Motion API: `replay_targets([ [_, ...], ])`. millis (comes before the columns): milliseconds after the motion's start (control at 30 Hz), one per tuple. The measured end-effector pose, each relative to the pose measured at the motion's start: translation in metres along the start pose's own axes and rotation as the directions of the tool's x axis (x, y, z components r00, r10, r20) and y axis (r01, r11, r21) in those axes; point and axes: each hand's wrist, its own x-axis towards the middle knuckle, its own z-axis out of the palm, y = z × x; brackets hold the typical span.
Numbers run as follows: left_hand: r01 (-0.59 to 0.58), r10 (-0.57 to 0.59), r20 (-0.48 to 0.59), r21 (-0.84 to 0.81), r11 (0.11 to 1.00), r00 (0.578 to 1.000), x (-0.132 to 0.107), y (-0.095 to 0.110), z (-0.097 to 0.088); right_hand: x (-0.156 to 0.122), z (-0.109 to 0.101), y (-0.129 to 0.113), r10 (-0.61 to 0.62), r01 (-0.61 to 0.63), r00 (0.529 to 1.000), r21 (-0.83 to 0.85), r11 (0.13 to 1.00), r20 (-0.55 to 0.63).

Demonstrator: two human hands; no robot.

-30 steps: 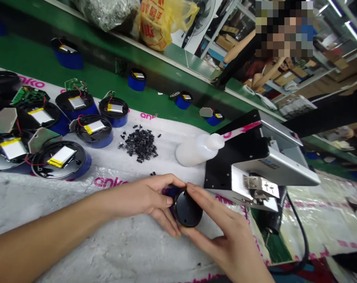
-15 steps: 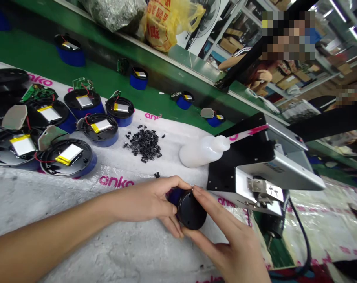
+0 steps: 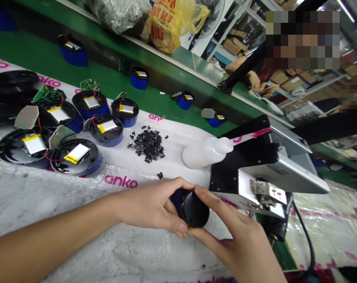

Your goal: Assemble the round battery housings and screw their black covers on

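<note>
Between both hands is a round black-and-blue housing, its black circular face turned to the right. My left hand grips the blue side, thumb in front and fingers around the back. With thumb and fingertips, my right hand clasps the rim of the black face from the other side. A small black clip lies just beyond my left hand, and past it is a pile of small black clips. A white squeeze bottle with a pink-and-white nozzle lies tilted behind the hands.
Several blue-and-black housings with silver batteries and circuit boards stand at left; others sit on the green bench. A black-and-silver machine with a cable is close on the right. A yellow bag is at the back, and a co-worker's hands show beyond.
The view has shifted slightly, so things appear a little further right. My left thumb has slid lower along the housing, while both hands keep hold of it. The co-worker's hands have moved.
</note>
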Motion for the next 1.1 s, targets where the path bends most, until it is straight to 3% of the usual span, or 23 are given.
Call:
replay_targets([
  [167, -0.002, 0.010, -0.086, 0.095, 0.995, 0.996, 0.000, 0.005, 0.009, 0.008, 0.003, -0.001, -0.008, 0.009, 1.000, 0.051, 0.999, -0.006],
  [333, 0.071, 0.000, -0.355, 0.187, 0.980, 0.935, 0.011, 0.004, 0.029, 0.000, -0.003, -0.009, 0.026, -0.043, 0.997, 0.243, 0.969, 0.070],
  [367, 0.106, -0.026, -0.391, 0.185, 0.977, 0.920, 0.014, 0.003, 0.031, -0.007, -0.007, -0.006, 0.018, -0.032, 0.998, 0.263, 0.964, 0.053],
  [400, 0.139, -0.055, -0.414, 0.176, 0.975, 0.909, 0.016, 0.001, 0.031, -0.015, -0.011, 0.001, 0.081, -0.071, 0.996, 0.259, 0.963, -0.029],
  [433, 0.167, -0.079, -0.435, 0.167, 0.972, 0.897, 0.019, 0.000, 0.031, -0.024, -0.016, 0.012, 0.213, -0.169, 0.962, 0.242, 0.955, -0.171],
  [467, 0.190, -0.096, -0.461, 0.163, 0.968, 0.882, 0.021, -0.001, 0.030, -0.034, -0.022, 0.026, 0.384, -0.317, 0.857, 0.234, 0.919, -0.343],
  [500, 0.209, -0.105, -0.488, 0.163, 0.964, 0.867, 0.023, -0.001, 0.030, -0.045, -0.028, 0.042, 0.565, -0.511, 0.625, 0.265, 0.818, -0.539],
  [533, 0.222, -0.111, -0.512, 0.162, 0.961, 0.852, 0.024, -0.001, 0.030, -0.055, -0.034, 0.061, 0.663, -0.649, 0.406, 0.312, 0.694, -0.629],
  [567, 0.228, -0.111, -0.532, 0.161, 0.960, 0.839, 0.025, 0.000, 0.031, -0.064, -0.040, 0.081, 0.708, -0.710, 0.306, 0.343, 0.615, -0.636],
  [600, 0.229, -0.107, -0.546, 0.160, 0.960, 0.831, 0.026, 0.001, 0.032, -0.072, -0.044, 0.100, 0.758, -0.749, 0.249, 0.376, 0.545, -0.603],
  [667, 0.220, -0.094, -0.567, 0.157, 0.963, 0.818, 0.026, 0.003, 0.035, -0.082, -0.049, 0.131, 0.853, -0.773, 0.198, 0.459, 0.439, -0.483],
  [733, 0.203, -0.074, -0.582, 0.159, 0.966, 0.810, 0.025, 0.004, 0.038, -0.087, -0.051, 0.146, 0.903, -0.729, 0.217, 0.553, 0.402, -0.370],
  [800, 0.190, -0.058, -0.589, 0.165, 0.968, 0.806, 0.025, 0.004, 0.039, -0.088, -0.052, 0.141, 0.901, -0.611, 0.278, 0.662, 0.434, -0.334],
  [867, 0.186, -0.052, -0.593, 0.167, 0.968, 0.803, 0.025, 0.003, 0.040, -0.086, -0.055, 0.120, 0.863, -0.433, 0.323, 0.751, 0.499, -0.388],
  [967, 0.184, -0.049, -0.595, 0.169, 0.968, 0.802, 0.025, 0.002, 0.040, -0.072, -0.066, 0.076, 0.790, -0.154, 0.331, 0.797, 0.584, -0.516],
  [1000, 0.183, -0.046, -0.594, 0.172, 0.968, 0.803, 0.025, 0.003, 0.040, -0.064, -0.070, 0.062, 0.758, -0.047, 0.362, 0.801, 0.597, -0.543],
  [1067, 0.186, -0.046, -0.592, 0.178, 0.966, 0.805, 0.025, 0.004, 0.040, -0.041, -0.075, 0.041, 0.633, 0.177, 0.491, 0.780, 0.600, -0.598],
  [1100, 0.188, -0.047, -0.589, 0.181, 0.965, 0.807, 0.024, 0.004, 0.040, -0.028, -0.076, 0.034, 0.569, 0.256, 0.515, 0.749, 0.612, -0.641],
])
